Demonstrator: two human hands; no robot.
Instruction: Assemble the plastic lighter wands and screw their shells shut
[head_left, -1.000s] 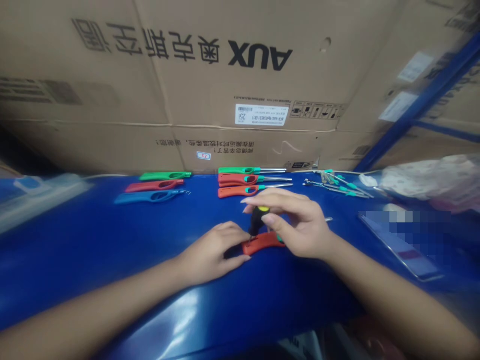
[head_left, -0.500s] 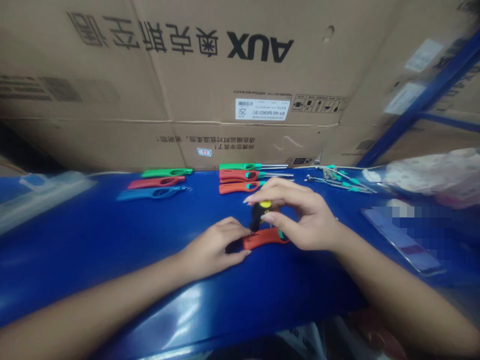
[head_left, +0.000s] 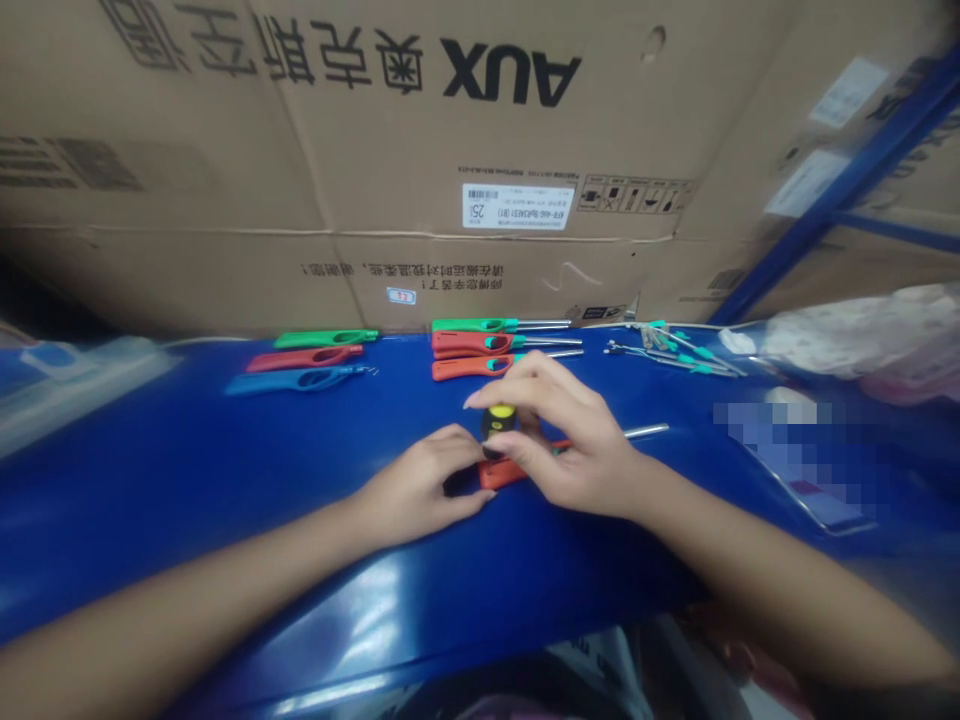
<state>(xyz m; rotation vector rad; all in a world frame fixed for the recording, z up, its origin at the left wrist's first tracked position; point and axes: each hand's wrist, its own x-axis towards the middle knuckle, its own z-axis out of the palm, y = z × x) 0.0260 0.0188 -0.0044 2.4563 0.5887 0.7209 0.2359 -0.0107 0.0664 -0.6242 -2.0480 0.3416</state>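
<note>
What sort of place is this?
Probably a small workshop or storeroom: a yellow-and-black screwdriver-like handle, green, red and orange plastic lighter-shaped pieces, and a large brown cardboard box.

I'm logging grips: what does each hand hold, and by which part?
The right hand holds the black-and-yellow screwdriver by its handle; the left hand holds the orange lighter at its handle end.

Bare forearms angle inward, left hand palm-down, right hand pinching.
</note>
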